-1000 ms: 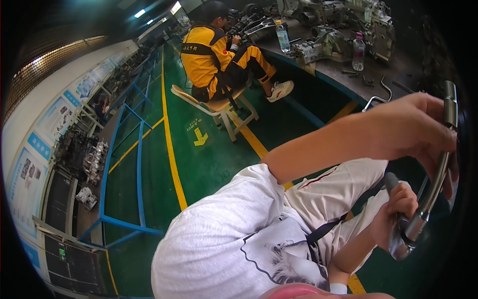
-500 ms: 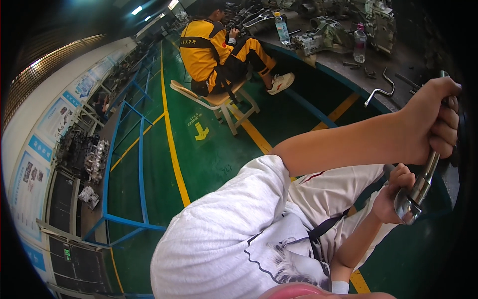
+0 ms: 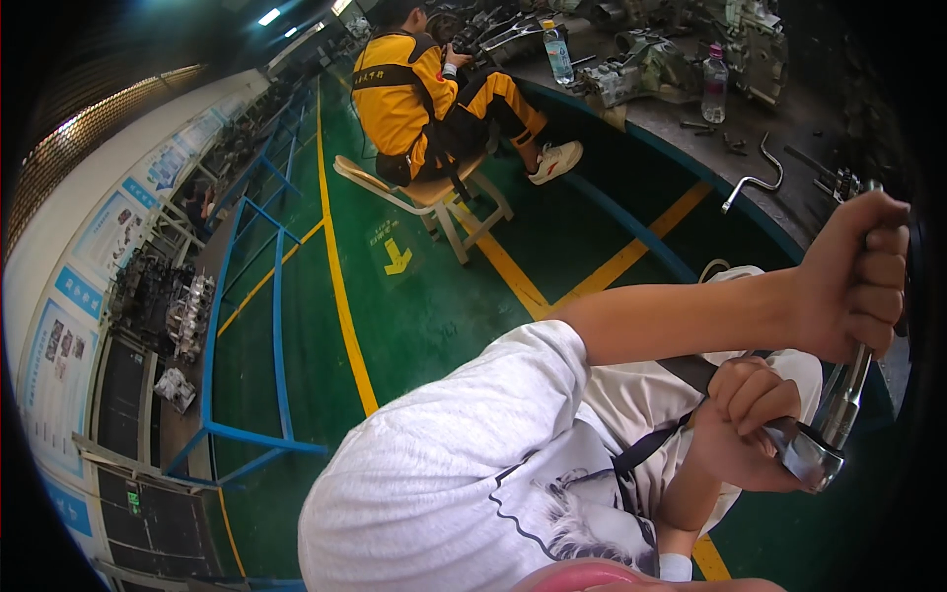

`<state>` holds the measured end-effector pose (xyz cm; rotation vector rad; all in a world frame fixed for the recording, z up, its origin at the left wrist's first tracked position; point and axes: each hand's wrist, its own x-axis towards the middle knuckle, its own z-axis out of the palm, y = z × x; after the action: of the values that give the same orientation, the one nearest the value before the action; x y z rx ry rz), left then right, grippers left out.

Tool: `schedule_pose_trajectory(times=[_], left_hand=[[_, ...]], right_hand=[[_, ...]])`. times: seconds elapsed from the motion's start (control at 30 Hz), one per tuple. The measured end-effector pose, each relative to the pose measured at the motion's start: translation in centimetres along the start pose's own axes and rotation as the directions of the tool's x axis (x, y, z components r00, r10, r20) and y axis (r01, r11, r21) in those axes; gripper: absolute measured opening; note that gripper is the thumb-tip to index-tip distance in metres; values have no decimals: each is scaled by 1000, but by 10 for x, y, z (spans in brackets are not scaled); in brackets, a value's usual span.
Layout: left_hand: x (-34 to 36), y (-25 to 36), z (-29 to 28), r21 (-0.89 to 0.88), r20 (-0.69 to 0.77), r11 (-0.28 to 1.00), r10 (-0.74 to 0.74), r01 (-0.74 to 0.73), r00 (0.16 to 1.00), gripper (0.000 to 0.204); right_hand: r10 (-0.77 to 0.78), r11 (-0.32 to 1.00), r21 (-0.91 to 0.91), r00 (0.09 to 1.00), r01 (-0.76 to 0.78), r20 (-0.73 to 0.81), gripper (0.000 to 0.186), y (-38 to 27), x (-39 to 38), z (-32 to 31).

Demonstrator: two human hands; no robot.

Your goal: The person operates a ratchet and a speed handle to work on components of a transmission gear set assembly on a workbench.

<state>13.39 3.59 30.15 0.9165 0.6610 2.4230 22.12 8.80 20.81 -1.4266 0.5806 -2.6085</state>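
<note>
My left hand (image 3: 860,281), at the end of the upper forearm on the right of the head view, is closed round the upright chrome bar of a socket wrench (image 3: 846,409), thumb uppermost. Below it, my right hand (image 3: 747,424) is closed on the lower part of the same wrench, beside its polished head, which partly hides the fingers. Both forearms are in front of my pale shirt and trousers. A bent steel handle (image 3: 760,184) lies on the dark metal bench (image 3: 686,163) above my hands.
A person in yellow and black (image 3: 393,109) sits on a chair (image 3: 429,197) at the bench, one hand on a dark part. Bottles (image 3: 714,89) stand among metal castings (image 3: 646,64). Blue railings (image 3: 278,345) and engine parts (image 3: 187,316) line the left side of the green floor (image 3: 380,306).
My left hand has tightened round the bar, rising, then dropping. My right hand and the wrench head rose, then moved down, with the right hand ending further left.
</note>
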Motion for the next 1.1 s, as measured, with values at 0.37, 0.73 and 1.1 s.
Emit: schedule_pose_trajectory(times=[0.37,0.73,1.1], left_hand=[[-4,22,-3,-107,-251,986,-155,131,956,23],[-22,42,9,-58,-353,998,-29,9,935,27],[9,34,-40,-364,18,925,122,-107,992,48]], right_hand=[[-86,943,-332,968,2,-238,63,7,3,-44],[-276,589,-786,961,188,23,58,27,-7,-92],[8,981,-189,994,-28,-107,68,18,32,-57]])
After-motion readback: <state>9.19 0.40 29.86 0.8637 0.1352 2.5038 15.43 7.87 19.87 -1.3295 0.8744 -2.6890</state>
